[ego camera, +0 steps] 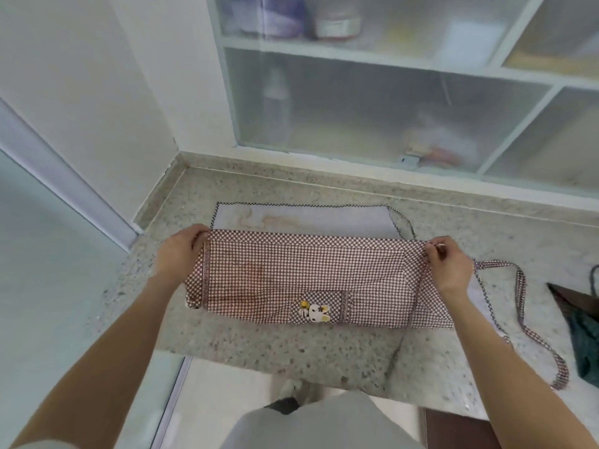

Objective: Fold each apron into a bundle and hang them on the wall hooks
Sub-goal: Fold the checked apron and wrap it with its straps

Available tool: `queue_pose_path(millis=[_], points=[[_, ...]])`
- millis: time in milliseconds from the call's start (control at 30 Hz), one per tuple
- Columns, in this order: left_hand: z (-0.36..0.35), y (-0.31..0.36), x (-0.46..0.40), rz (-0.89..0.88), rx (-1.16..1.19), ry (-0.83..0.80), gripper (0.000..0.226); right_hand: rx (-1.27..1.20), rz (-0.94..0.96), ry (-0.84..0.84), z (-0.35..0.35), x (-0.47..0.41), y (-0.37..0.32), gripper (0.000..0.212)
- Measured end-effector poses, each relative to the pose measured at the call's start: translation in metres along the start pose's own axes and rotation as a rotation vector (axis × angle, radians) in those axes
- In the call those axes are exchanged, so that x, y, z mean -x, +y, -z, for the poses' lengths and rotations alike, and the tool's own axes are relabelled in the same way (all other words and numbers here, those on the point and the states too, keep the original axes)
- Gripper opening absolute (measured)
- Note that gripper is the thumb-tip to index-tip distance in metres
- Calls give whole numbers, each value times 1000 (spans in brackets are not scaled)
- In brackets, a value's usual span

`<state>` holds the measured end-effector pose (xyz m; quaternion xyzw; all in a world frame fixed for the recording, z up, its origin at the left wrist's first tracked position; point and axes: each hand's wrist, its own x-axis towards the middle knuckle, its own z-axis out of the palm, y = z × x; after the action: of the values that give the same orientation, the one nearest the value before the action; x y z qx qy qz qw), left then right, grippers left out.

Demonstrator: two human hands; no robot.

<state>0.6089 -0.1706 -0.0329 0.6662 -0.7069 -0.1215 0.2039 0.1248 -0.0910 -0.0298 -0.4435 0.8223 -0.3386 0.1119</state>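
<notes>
Head view, looking down. We see a brown-and-white checked apron (291, 280) lying folded into a long band across the middle of the speckled stone tabletop (324, 354), its near fold close to the front edge. A rabbit appliqué (317, 313) sits on the pocket near that front fold. Behind the checked layer the pale lining (308, 218) of the apron shows, edged with dark zigzag trim and reaching toward the back edge.

The left hand (181, 251) holds the left end of the band — fingers curled round the upper corner of the cloth. The right hand (449, 264) pinches the upper right corner between thumb and fingertips; here the grip is tight on the fabric.

A checked strap (525, 319) trails from the right end in a loop and runs down toward the front right corner. At the right edge lies a dark bundle of cloth (583, 325), partly out of frame. Beyond the back edge stands a cabinet with frosted sliding panes (356, 102); what it holds is blurred.
</notes>
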Motion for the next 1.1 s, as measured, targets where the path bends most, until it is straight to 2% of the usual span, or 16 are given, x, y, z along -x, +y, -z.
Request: queue_pose_path(millis=[133, 333, 500, 667, 800, 967, 1100], points=[[-20, -12, -64, 0, -74, -124, 23, 48, -31, -15, -29, -48, -20, 18], [-65, -29, -138, 162, -120, -222, 25, 153, -118, -92, -95, -123, -35, 22], [-93, -38, -165, 229, -60, -288, 24, 373, -212, -194, -136, -163, -30, 24], [-113, -42, -178, 253, -74, -327, 25, 482, -268, -324, -165, -181, -20, 25], [-118, -39, -181, 250, -110, -292, 30, 582, -252, -332, -175, -187, -16, 24], [-125, -48, -188, 293, -106, -283, 30, 592, -249, -252, -180, -185, -12, 27], [-124, -48, -187, 293, -80, -229, 31, 587, -113, -170, -182, -173, -16, 34]])
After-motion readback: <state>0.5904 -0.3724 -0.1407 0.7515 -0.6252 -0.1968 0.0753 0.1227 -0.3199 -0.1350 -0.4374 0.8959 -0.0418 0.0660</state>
